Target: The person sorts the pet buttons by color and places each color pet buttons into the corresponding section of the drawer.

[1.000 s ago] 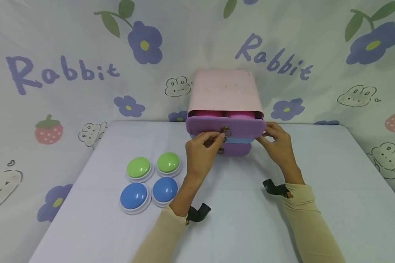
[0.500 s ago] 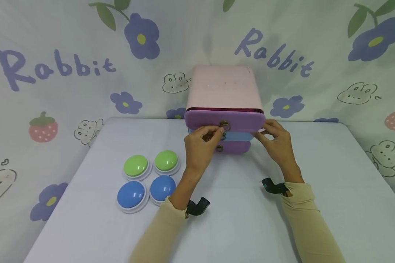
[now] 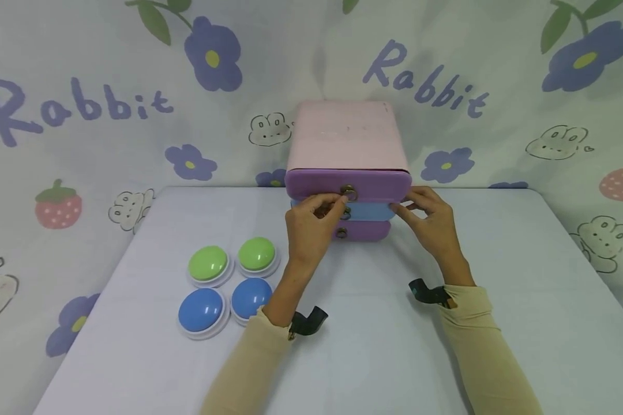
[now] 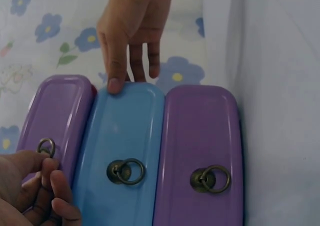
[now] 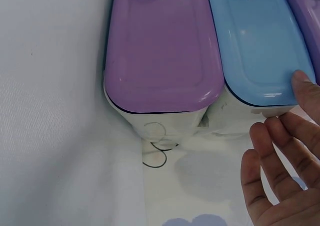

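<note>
A small pink drawer cabinet point(image 3: 349, 135) stands at the back of the table, with a purple top drawer point(image 3: 316, 183), a blue middle drawer point(image 3: 376, 211) and a purple bottom drawer point(image 3: 371, 231). Thumb and forefinger of my left hand point(image 3: 310, 233) pinch the brass ring pull point(image 4: 46, 147) of the top drawer. That drawer is almost flush, with a thin dark gap along its upper edge. My right hand point(image 3: 432, 223) touches the cabinet's right side; its thumb point(image 5: 302, 85) presses the blue front near the corner while the other fingers extend loosely along the side.
Left of the cabinet lie two green domed buttons point(image 3: 207, 263) and two blue domed buttons point(image 3: 201, 309) on white bases. Behind stands a printed fabric backdrop point(image 3: 322, 52). A white cloth covers the table point(image 3: 374, 346).
The top drawer has slid back into the cabinet, hiding the pink things that showed inside it. Both hands have stayed at the cabinet, and the head view has shifted slightly.
</note>
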`<state>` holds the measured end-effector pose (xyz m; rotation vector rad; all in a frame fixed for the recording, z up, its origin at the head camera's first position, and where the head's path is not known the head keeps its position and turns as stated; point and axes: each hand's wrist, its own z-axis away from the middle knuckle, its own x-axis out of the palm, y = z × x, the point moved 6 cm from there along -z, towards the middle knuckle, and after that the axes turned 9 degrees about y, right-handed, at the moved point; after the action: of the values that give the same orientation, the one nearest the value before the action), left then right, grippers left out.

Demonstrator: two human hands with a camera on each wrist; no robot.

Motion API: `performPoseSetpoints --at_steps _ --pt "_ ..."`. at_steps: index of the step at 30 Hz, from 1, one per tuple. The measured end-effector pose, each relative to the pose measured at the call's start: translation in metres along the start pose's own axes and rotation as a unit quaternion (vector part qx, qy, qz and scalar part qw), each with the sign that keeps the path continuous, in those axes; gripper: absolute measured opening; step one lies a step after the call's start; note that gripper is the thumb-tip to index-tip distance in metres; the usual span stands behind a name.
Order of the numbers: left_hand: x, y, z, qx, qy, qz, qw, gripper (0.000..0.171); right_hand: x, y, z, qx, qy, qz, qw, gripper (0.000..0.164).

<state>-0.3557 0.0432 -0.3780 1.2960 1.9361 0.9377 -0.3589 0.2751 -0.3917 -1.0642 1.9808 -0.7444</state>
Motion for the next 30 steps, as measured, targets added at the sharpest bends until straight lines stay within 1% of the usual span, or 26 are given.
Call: performPoseSetpoints --at_steps 1,6,13,22,30 --pt "0.0 -0.001 -0.001 0.0 0.001 -0.002 1.0 0.015 0.0 -0.004 0.0 -0.001 -0.001 0.0 1.0 0.036" --pt "0.0 -0.002 -0.003 0.0 0.003 -0.005 1.0 0.014 0.001 -0.009 0.0 -0.006 -0.004 -0.005 1.0 0.038" --pt "0.003 -0.002 -0.007 0.004 -0.003 -0.004 1.0 0.015 0.0 -0.007 -0.001 -0.014 0.001 -0.013 1.0 0.039" --pt "0.004 -0.004 -0.011 0.006 -0.001 -0.006 1.0 0.016 0.001 -0.008 -0.001 -0.013 -0.001 -0.02 1.0 0.038" --pt "0.006 -0.005 -0.012 0.005 0.0 -0.006 1.0 0.016 0.0 -0.008 0.0 -0.016 0.001 -0.015 1.0 0.038"
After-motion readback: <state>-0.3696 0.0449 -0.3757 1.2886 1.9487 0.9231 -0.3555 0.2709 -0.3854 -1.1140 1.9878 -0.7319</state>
